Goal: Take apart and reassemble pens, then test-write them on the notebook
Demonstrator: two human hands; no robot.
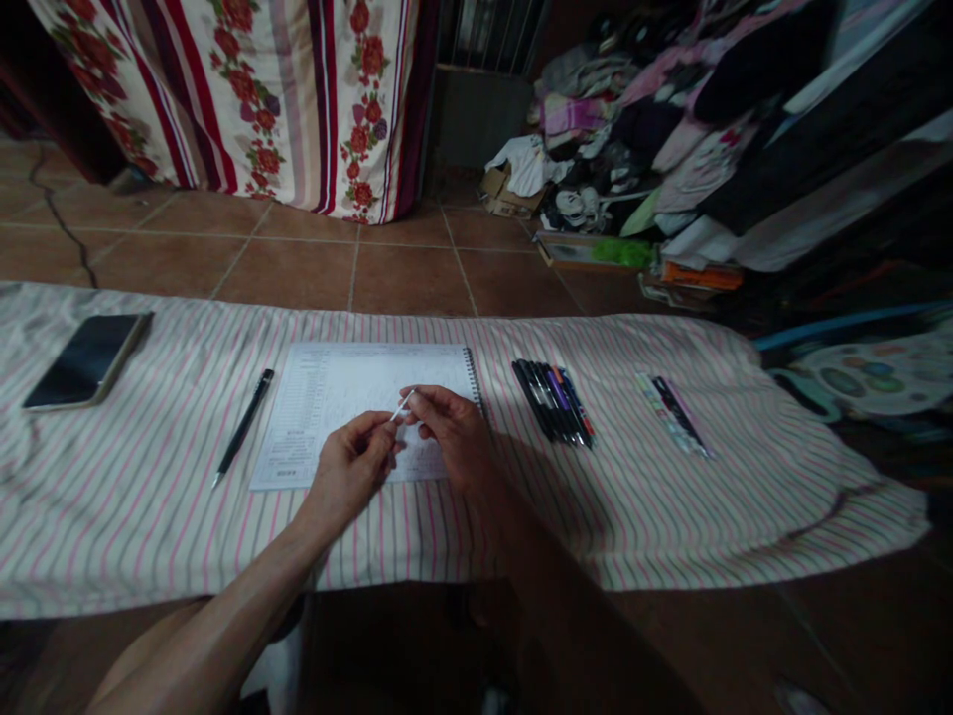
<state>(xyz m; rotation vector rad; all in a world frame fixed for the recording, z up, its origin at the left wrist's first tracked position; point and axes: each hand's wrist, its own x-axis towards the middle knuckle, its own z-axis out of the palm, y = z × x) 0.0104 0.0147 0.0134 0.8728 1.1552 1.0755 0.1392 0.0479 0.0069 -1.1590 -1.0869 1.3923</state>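
Over a spiral notebook (372, 367), my two hands meet around a thin white stick-like piece (402, 405), too small to name surely. My left hand (355, 452) pinches its lower end. At its upper end, the fingers of my right hand (451, 427) are closed on it. The notebook lies flat, its wire binding on the right and printed lines on its page. To its left rests a black pen (244, 427) with a silvery tip. Right of the notebook lies a row of several pens (552, 402), mostly black, some with purple, blue or red parts.
A striped cloth (164, 516) covers the table. A phone (85, 362) lies at the far left, and a few slim pens (674, 415) lie farther right. Beyond are a tiled floor (298, 268), a floral curtain (245, 99) and heaped clothes (655, 129). A plastic chair (871, 372) stands right.
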